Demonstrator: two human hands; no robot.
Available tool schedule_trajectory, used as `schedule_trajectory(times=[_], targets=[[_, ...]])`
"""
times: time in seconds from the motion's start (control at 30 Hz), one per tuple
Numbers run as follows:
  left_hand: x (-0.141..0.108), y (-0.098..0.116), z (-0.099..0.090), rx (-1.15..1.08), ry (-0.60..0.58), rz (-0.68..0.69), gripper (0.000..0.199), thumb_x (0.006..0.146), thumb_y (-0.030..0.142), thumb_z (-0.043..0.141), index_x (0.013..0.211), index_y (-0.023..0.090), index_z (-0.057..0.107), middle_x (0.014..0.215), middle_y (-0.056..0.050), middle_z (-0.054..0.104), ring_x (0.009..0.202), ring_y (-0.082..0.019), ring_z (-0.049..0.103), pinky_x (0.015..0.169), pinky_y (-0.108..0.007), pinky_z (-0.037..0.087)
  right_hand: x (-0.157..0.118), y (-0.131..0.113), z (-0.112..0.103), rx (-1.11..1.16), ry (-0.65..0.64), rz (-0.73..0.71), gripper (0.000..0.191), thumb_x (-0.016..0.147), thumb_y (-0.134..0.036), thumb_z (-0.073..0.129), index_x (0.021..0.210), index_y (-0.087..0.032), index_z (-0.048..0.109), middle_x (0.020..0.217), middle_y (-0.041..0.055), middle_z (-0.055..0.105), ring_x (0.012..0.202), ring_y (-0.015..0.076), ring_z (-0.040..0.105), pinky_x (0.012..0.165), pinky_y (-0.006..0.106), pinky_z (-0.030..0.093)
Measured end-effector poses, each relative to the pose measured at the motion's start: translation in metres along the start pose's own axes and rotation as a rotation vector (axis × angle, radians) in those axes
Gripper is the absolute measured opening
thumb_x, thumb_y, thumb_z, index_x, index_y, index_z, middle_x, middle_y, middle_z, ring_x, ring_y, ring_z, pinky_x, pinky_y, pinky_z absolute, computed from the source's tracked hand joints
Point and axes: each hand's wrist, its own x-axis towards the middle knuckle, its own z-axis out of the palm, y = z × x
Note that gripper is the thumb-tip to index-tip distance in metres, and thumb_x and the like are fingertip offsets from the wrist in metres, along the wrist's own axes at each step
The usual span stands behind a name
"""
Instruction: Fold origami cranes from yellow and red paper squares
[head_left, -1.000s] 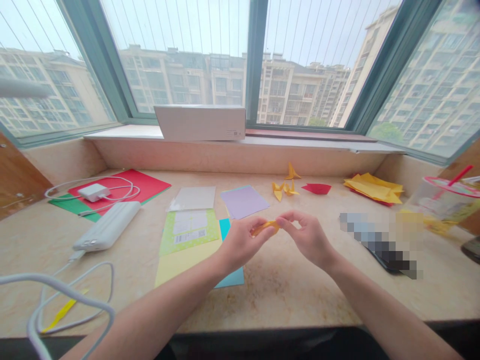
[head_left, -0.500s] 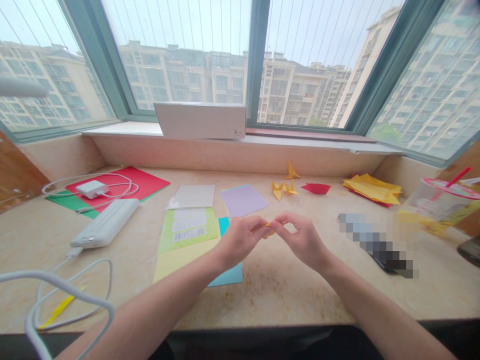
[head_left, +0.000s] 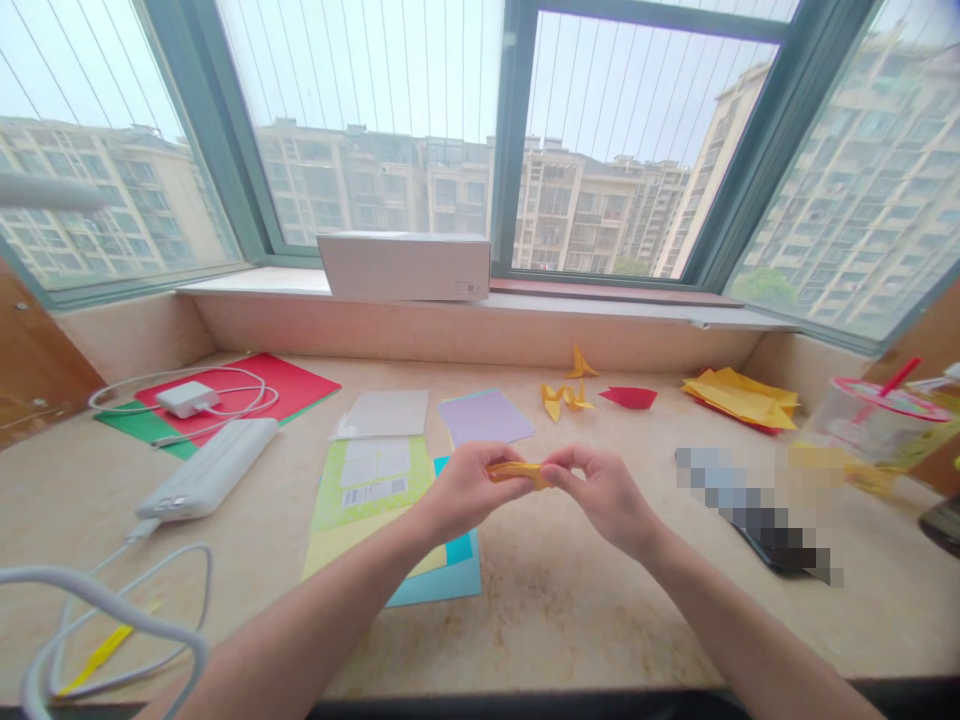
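Note:
A narrow strip of folded yellow paper (head_left: 516, 470) is held between my two hands, above the counter. My left hand (head_left: 474, 484) pinches its left end between thumb and fingers. At the right end, the thumb and fingertips of my right hand (head_left: 598, 492) are closed on it. Some of the paper is hidden behind the fingers. Beyond the hands lie several yellow folded-paper pieces (head_left: 576, 396) and a red folded-paper piece (head_left: 630, 398). A purple paper sheet (head_left: 487, 415) lies just past my left hand, and blue paper (head_left: 454, 582) shows under the left forearm.
To the left are a white power bank (head_left: 214, 470), a charger (head_left: 187, 398) with a looped cable, and red paper (head_left: 296, 385). At right stand a stack of yellow paper (head_left: 739, 396), a plastic cup (head_left: 862, 420) and a phone (head_left: 776, 560). A white box (head_left: 405, 268) rests on the sill.
The hands have moved slightly apart, and more of the yellow paper shows between them. The view has tilted up a little, so the scene sits lower.

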Motion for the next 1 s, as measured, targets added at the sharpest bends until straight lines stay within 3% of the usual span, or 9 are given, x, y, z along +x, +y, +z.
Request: schedule_trajectory(times=[0.13,0.23,0.3,0.43,0.57,0.73,0.83,0.9,1.0], targets=[[0.003,-0.001,0.001,-0.292,0.090,-0.065,0.044,0.069,0.036,0.085,0.101,0.014,0.065,0.075,-0.006,0.074,0.065,-0.017,0.067,0.057,-0.026,0.050,0.004,0.000,0.006,0.212,0.065,0.062,0.039,0.081,-0.056,0.071,0.082,-0.017,0.072,0.074,0.0053,0.074,0.069,0.0201,0.068,0.068,0.033,0.054],[0.005,-0.002,0.006,-0.433,0.027,-0.044,0.048,0.067,0.037,0.086,0.105,0.015,0.067,0.093,-0.010,0.075,0.079,-0.019,0.070,0.068,-0.029,0.054,0.005,0.002,0.018,0.356,0.161,0.088,0.042,0.079,-0.059,0.072,0.084,-0.017,0.070,0.075,0.0060,0.075,0.067,0.0202,0.069,0.068,0.034,0.056],[0.005,-0.005,0.008,-0.435,0.003,-0.011,0.041,0.070,0.038,0.084,0.099,0.013,0.070,0.091,-0.010,0.075,0.082,-0.019,0.069,0.070,-0.028,0.052,0.004,0.003,0.026,0.413,0.151,0.090,0.043,0.079,-0.060,0.072,0.085,-0.017,0.068,0.075,0.0072,0.075,0.067,0.0212,0.070,0.068,0.035,0.057],[0.007,-0.011,0.011,-0.371,0.151,0.056,0.032,0.078,0.041,0.077,0.090,0.012,0.072,0.080,-0.007,0.071,0.070,-0.015,0.063,0.063,-0.026,0.048,0.000,0.002,0.031,0.429,0.071,0.077,0.042,0.081,-0.055,0.072,0.097,-0.017,0.071,0.082,0.0085,0.077,0.074,0.0234,0.072,0.074,0.038,0.058],[0.006,-0.013,0.013,-0.325,0.220,0.071,0.030,0.077,0.040,0.077,0.079,0.012,0.067,0.072,-0.003,0.067,0.064,-0.013,0.058,0.060,-0.025,0.046,-0.004,-0.002,0.029,0.340,0.013,0.054,0.037,0.087,-0.054,0.067,0.090,-0.017,0.074,0.083,0.0087,0.078,0.080,0.0237,0.073,0.080,0.038,0.057],[0.003,-0.012,0.016,-0.235,0.254,0.082,0.032,0.084,0.045,0.069,0.080,0.013,0.064,0.074,-0.002,0.064,0.065,-0.012,0.056,0.062,-0.025,0.044,-0.006,-0.005,0.029,0.334,-0.080,0.065,0.036,0.090,-0.052,0.064,0.090,-0.017,0.073,0.081,0.0074,0.077,0.078,0.0216,0.073,0.081,0.036,0.057],[0.003,-0.013,0.016,-0.211,0.243,0.109,0.035,0.091,0.048,0.059,0.082,0.014,0.060,0.077,-0.002,0.063,0.069,-0.013,0.057,0.066,-0.026,0.046,-0.006,-0.006,0.025,0.219,-0.163,0.013,0.037,0.094,-0.051,0.058,0.085,-0.018,0.073,0.082,0.0071,0.076,0.080,0.0214,0.072,0.081,0.036,0.055],[0.003,-0.016,0.016,-0.214,0.192,0.131,0.035,0.093,0.049,0.056,0.086,0.015,0.057,0.080,-0.003,0.064,0.074,-0.015,0.061,0.071,-0.028,0.049,-0.005,-0.006,0.019,0.141,-0.096,-0.050,0.036,0.095,-0.050,0.057,0.088,-0.019,0.073,0.086,0.0072,0.076,0.082,0.0217,0.070,0.081,0.036,0.053],[0.004,-0.021,0.016,-0.158,0.135,0.137,0.032,0.095,0.047,0.053,0.091,0.015,0.055,0.084,-0.006,0.067,0.079,-0.017,0.065,0.075,-0.031,0.051,0.000,-0.002,0.010,0.152,0.134,-0.041,0.035,0.090,-0.050,0.064,0.105,-0.019,0.069,0.087,0.0067,0.074,0.079,0.0209,0.067,0.076,0.036,0.052]])
